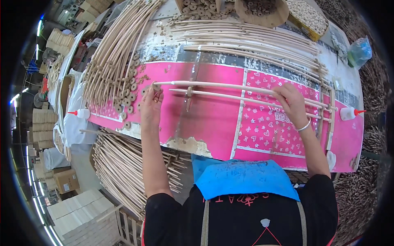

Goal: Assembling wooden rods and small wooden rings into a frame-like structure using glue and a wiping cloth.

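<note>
1. From here I see the left hand (151,107) raised at left of centre, its fingertips up by the left tip of the upper rod (221,85); whether that grip is clenched on the rod or just touching it, I cannot tell.
2. The right hand (290,101), right of centre, has its grip closed on the same rod, thumb and fingers pinching it. A bracelet (303,125) circles that wrist.
3. The upper rod crosses the middle of the frame, slanting slightly down to the right.
4. Just below it runs the lower rod (219,95), with a small wooden block (189,91) near its left end. Both rods reach a wooden strip (331,127) at the right.
5. All this is over a pink worktop (213,123), partly covered with a white pattern.
6. Brown discs (130,109) lie scattered left of the left hand, below a big heap of rods (117,49) in the upper left.
7. More rods lie along the upper middle, and another pile (123,168) sits lower left, beneath the worktop's edge.
8. Two white bottles with red tips stand out: one bottle (83,113) at left, the other (347,113) at right.
9. A blue cloth (246,180) covers the person's front, lower centre.
</note>
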A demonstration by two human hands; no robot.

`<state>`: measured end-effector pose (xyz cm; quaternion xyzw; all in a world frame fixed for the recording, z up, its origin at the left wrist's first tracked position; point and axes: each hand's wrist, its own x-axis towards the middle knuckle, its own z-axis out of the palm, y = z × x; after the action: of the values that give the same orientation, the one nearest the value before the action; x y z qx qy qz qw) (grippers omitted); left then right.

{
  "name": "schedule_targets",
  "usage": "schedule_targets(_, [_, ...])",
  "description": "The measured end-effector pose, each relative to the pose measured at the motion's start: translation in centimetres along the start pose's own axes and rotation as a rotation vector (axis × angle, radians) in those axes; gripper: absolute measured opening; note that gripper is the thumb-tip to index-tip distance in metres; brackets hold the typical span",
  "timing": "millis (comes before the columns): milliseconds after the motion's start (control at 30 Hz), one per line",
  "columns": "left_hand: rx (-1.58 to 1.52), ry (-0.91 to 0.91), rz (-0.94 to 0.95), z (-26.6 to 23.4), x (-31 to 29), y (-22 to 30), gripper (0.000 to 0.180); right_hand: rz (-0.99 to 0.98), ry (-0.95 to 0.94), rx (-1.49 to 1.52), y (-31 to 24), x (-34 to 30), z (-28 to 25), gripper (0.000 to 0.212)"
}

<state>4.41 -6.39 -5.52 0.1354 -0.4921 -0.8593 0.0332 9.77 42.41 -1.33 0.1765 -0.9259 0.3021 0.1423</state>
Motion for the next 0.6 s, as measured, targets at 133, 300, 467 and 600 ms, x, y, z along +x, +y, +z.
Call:
schedule_targets(133, [-0.042,-0.023,-0.023,-0.4,-0.3,-0.3,0.029,-0.018,0.016,0.016,-0.2,-1.0,0.6,0.016])
schedule_targets(300, [0.061,-0.046,-0.025,-0.3,-0.8,-0.2,0.034,-0.006,-0.019,0.017,0.2,-2.1,0.4,0.016])
schedule_targets(467, [0.121,-0.042,-0.048,1.3,-2.8,-0.7,0.049,0.052,-0.015,0.069,-2.3,-2.7,1.0,0.014])
schedule_targets(600, [0.143,-0.048,-0.045,1.9,-3.8,-1.6,0.067,0.130,0.014,0.093,-3.1,-3.9,1.5,0.011])
